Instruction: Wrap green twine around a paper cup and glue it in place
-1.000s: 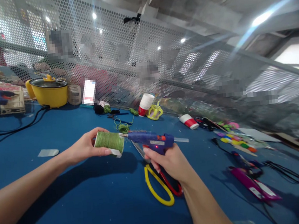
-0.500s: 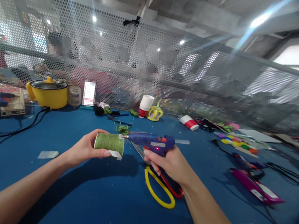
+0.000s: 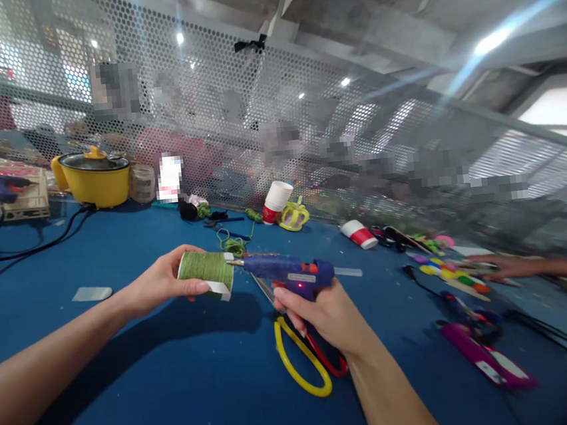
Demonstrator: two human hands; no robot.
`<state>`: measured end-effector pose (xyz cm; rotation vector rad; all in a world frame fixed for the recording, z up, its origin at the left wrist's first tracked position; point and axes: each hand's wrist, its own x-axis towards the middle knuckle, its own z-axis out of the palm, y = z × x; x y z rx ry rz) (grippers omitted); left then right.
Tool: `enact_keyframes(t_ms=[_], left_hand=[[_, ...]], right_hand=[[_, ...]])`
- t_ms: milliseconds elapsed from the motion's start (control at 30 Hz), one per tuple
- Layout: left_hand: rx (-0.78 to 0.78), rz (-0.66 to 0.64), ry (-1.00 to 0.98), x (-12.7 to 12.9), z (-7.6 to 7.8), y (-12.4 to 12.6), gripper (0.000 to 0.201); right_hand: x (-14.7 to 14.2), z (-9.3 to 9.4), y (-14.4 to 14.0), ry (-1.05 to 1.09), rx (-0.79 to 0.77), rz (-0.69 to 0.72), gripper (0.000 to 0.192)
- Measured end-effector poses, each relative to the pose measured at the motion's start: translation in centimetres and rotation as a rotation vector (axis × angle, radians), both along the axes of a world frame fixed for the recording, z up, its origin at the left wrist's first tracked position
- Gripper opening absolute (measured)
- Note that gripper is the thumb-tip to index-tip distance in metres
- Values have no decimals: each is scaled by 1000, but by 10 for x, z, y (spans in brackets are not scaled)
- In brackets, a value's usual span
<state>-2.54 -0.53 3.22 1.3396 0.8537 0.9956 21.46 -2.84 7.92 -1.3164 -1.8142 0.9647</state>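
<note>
A paper cup wrapped in green yarn [image 3: 203, 271] lies sideways in my left hand [image 3: 172, 276], with the fingers closed round its left end. A bare white strip shows along its lower right side. My right hand [image 3: 325, 308] grips a blue glue gun [image 3: 279, 270] with a red light lit. The gun's nozzle points left, at the upper right rim of the cup; whether the tip touches cannot be made out. Under my right hand, scissors [image 3: 301, 364] with yellow and red handles rest on the table. Green yarn [image 3: 235, 246] lies loose behind the gun.
Along the mesh panel stand a yellow pot [image 3: 99, 183], a clear jar [image 3: 142, 184] and stacked paper cups [image 3: 277, 200]. Another paper cup [image 3: 359, 234] lies tipped over. At right, another person's hand [image 3: 506, 265] reaches over coloured pieces [image 3: 447, 270], near a purple packet [image 3: 482, 357].
Another person's hand has come in from the right edge over the coloured pieces. My hands, the cup and the glue gun have shifted only slightly.
</note>
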Motion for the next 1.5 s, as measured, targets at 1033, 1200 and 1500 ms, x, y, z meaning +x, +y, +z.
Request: enact_keyframes(t_ms=[1033, 1200, 1500], left_hand=[[62, 33, 79, 0, -2, 2, 50], [79, 45, 91, 0, -4, 3, 50], [54, 40, 57, 0, 0, 2, 50]], right_hand=[[6, -2, 6, -68, 18, 17, 30], [6, -1, 5, -96, 24, -5, 30], [7, 0, 5, -68, 27, -8, 28]])
